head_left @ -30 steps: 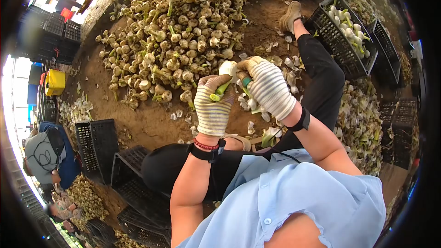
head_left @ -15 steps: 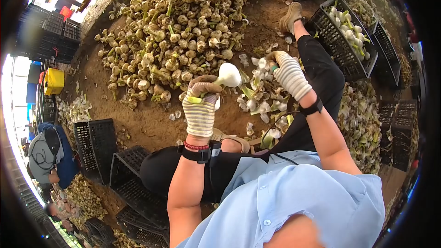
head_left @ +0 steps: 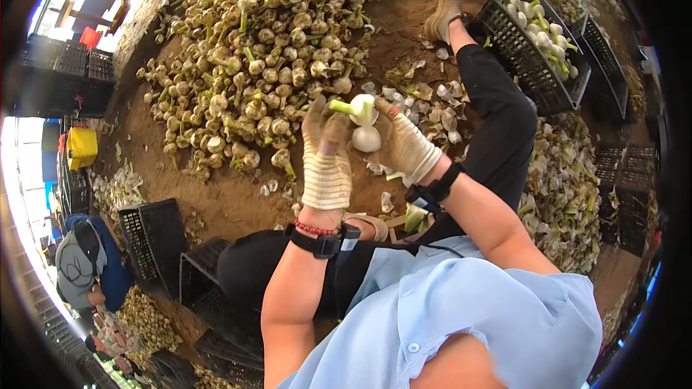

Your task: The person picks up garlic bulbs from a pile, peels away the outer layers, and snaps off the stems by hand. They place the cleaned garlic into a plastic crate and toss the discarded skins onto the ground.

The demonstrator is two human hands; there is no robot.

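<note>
Two peeled white garlic bulbs sit between my hands in front of me, the upper garlic bulb [head_left: 364, 110] with a short green stem and the lower garlic bulb [head_left: 366, 139] just beneath it. My right hand [head_left: 404, 142], in a soiled knit glove, curls around their right side. On the other side, my left hand [head_left: 326, 148], also gloved, has its fingers stretched upward, close to the green stem. Whether its fingertips touch the stem is hard to tell. Beyond the hands lies a large heap of unpeeled garlic [head_left: 267, 57].
Loose peelings [head_left: 440, 112] cover the ground by my outstretched leg. A black crate of white garlic bulbs [head_left: 533, 43] stands at the upper right. More black crates [head_left: 151, 245] are at my left, near a person with a grey cap [head_left: 79, 263]. A yellow container [head_left: 81, 148] stands farther left.
My right hand has moved left and closed around the bulbs' side. My left hand, earlier wrapped around the stem, now has straightened fingers. The bulbs now sit between both hands.
</note>
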